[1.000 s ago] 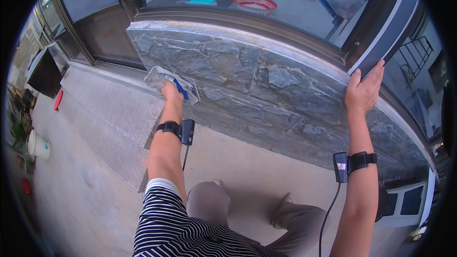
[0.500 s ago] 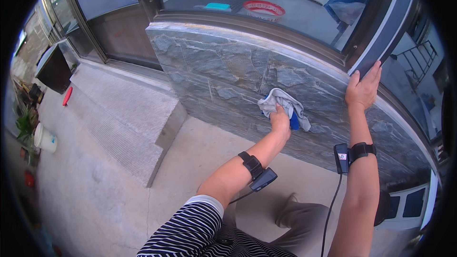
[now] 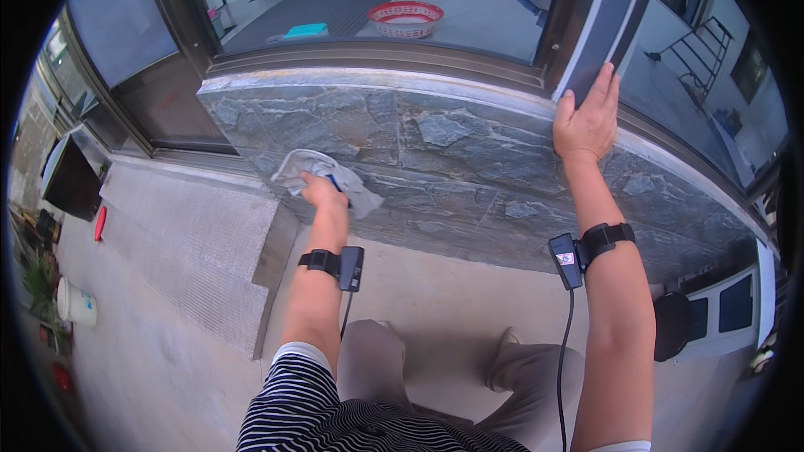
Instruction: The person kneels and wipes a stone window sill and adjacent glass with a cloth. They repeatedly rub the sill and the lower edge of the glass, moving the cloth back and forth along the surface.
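My left hand (image 3: 323,192) is closed on a grey cloth (image 3: 362,194) with a bit of blue showing at my fingers. The cloth lies against the grey stone-tiled wall (image 3: 452,138) below the window, toward its left end. Farther right, my right hand (image 3: 588,121) rests flat, fingers stretched upward, on the dark window-frame post (image 3: 605,21) just above the white sill (image 3: 335,77). Nothing is in that hand. Each forearm wears a black strap with a small black box and a cable.
To the left, a ramped concrete step (image 3: 201,243) runs along the door (image 3: 188,109). Beyond it stand a dark planter (image 3: 74,180), a red object (image 3: 100,223) and a white bucket (image 3: 77,301). Behind the glass sits a red basket (image 3: 405,20). A dark round object (image 3: 672,326) is at the lower right.
My left hand has carried the cloth leftward along the stone wall. My right hand stays on the window-frame post while the whole view has shifted.
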Demonstrator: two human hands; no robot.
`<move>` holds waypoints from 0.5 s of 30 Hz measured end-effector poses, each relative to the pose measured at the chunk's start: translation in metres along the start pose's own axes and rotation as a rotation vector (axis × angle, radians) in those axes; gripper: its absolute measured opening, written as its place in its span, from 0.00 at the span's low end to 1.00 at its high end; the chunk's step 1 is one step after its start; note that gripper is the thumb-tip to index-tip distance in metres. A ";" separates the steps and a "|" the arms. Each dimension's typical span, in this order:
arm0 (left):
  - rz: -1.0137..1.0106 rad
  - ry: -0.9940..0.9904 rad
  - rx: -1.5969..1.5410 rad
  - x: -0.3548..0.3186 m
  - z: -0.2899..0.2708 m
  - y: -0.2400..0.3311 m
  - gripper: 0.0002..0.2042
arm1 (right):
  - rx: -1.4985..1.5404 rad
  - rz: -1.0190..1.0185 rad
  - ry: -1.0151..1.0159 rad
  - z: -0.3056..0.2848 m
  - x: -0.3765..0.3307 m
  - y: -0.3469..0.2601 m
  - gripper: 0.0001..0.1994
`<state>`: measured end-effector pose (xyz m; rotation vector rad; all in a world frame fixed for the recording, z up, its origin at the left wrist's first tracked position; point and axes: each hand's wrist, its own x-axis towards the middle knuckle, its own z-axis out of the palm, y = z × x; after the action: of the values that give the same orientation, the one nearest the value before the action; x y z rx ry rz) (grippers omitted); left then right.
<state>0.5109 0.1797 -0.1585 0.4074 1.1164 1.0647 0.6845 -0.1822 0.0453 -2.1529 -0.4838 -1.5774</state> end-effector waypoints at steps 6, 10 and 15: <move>0.548 -0.279 0.097 -0.095 0.026 -0.013 0.27 | 0.001 0.031 -0.016 0.000 -0.001 0.000 0.42; 1.406 -0.670 0.467 -0.195 0.018 -0.081 0.31 | 0.042 0.045 -0.046 -0.002 -0.001 -0.001 0.43; 1.984 -1.344 0.829 -0.232 0.005 -0.123 0.24 | 0.078 0.061 -0.095 -0.007 -0.001 -0.001 0.44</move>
<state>0.5652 -0.0749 -0.1245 2.7082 -0.5833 1.2665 0.6785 -0.1851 0.0465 -2.1701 -0.4960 -1.4061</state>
